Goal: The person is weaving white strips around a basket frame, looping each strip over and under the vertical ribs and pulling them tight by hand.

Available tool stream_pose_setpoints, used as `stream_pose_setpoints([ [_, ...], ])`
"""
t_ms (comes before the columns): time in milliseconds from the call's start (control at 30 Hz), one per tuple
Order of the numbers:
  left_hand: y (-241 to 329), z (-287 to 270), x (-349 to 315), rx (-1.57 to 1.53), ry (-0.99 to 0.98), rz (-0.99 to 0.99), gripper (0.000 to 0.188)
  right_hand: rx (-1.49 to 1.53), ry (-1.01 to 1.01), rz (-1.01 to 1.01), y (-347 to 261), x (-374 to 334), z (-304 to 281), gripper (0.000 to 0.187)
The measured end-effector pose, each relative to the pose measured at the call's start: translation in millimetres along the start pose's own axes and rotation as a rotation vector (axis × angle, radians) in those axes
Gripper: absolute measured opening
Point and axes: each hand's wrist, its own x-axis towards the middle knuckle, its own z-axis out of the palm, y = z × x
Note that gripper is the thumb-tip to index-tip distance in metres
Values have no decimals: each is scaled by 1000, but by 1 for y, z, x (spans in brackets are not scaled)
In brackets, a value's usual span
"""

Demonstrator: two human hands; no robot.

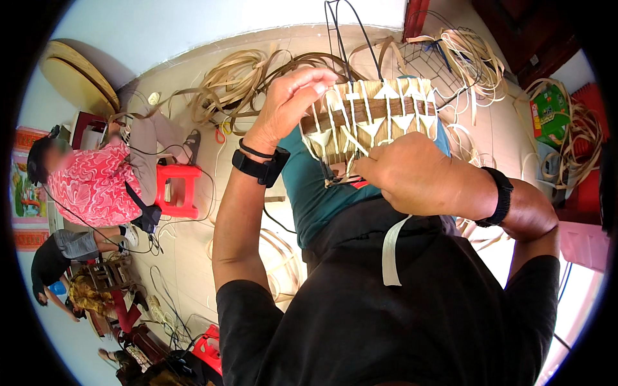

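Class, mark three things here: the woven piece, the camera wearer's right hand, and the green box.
Woven piece (368, 114): head view, on the brown band across its middle.
Right hand (415, 172): head view, on the back of the hand.
Green box (548, 116): head view, on its printed side.

- Left hand (290, 103): farther from the torso, fingers and thumb bent toward the right hand.
- Right hand (412, 170): nearer the torso, fingers curled inward, back of the hand upward.
- Left forearm (238, 219): below its hand.
- Right elbow (544, 225): bent, outward of its hand.
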Motion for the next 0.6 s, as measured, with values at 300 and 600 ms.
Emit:
stream_pose_setpoints([
  [300, -7, 5, -6, -51, 120, 22, 22, -18, -6, -31, -2, -14, 10, 14],
  [600, -8, 7, 0, -82, 45, -199, 22, 20, -49, -154, 2, -15, 19, 13],
])
